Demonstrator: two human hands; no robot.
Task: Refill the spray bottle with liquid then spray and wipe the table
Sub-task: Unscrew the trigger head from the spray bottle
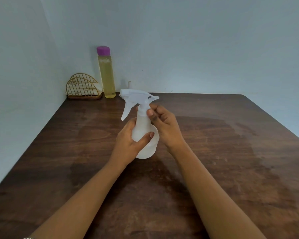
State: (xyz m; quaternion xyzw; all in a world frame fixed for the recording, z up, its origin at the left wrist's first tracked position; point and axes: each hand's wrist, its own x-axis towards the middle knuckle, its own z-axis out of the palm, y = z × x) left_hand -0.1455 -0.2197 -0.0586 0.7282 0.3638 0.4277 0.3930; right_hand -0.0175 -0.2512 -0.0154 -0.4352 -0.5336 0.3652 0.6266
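Observation:
A translucent white spray bottle (146,128) stands upright on the dark wooden table (223,161), its white trigger head (136,98) pointing left. My left hand (128,144) grips the bottle's body, thumb across the front. My right hand (164,123) pinches the collar at the bottle's neck, just under the trigger head. A tall clear bottle of yellow liquid (107,76) with a purple cap stands at the back of the table by the wall.
A gold wire napkin holder (84,87) holding white cloth or napkins sits in the back left corner. Walls close off the table at the back and left. The table's right edge runs diagonally at the right.

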